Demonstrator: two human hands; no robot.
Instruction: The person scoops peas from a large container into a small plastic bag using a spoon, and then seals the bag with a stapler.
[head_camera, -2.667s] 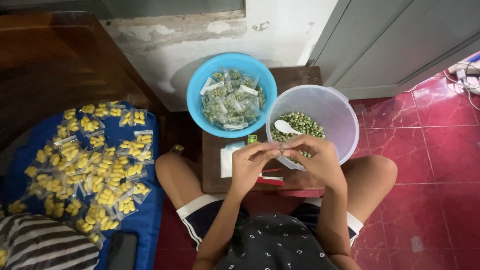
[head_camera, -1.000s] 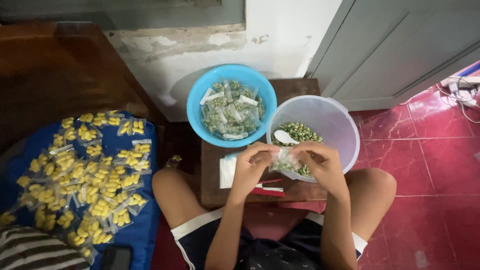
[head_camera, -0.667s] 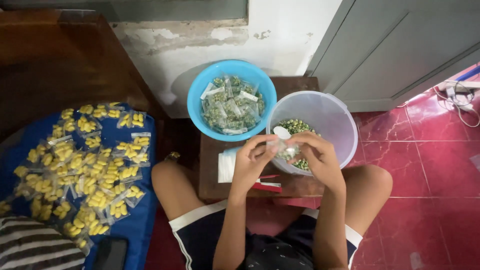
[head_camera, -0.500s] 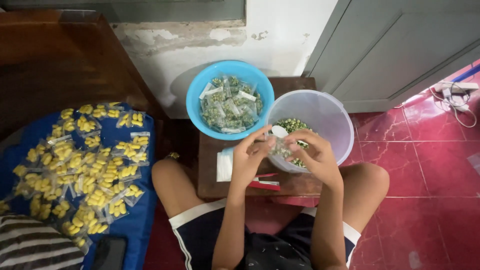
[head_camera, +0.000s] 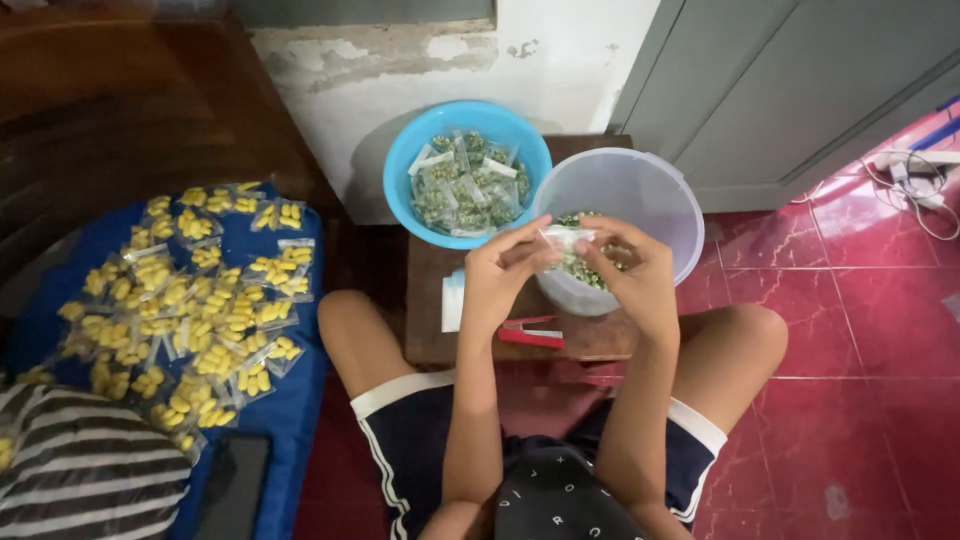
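Up close, the small clear plastic packet (head_camera: 566, 240) looks thin and crinkly, with green pellets showing through its lower part, and it sits above the clear plastic bucket (head_camera: 650, 195), pinched from both sides. The left hand (head_camera: 500, 275) has its grip closed on the packet's left edge with thumb and fingertips, and the right hand (head_camera: 635, 275) holds the right edge the same way. One bucket, round and translucent, has loose green pellets at its bottom; one round blue plastic basin (head_camera: 410, 160) just beside it, touching or nearly so, is piled with filled clear packets of the green pellets (too many and too overlapped to count). Both stand on a low brown wooden desk (head_camera: 430, 330), where one red stapler (head_camera: 532, 333) and a small stack of flat empty bags (head_camera: 453, 300) lie near the left wrist. Well to the left, dozens of clear packets of yellow pieces (head_camera: 190, 290) spread over a blue cloth (head_camera: 300, 400), on glossy red floor tiles (head_camera: 850, 330).
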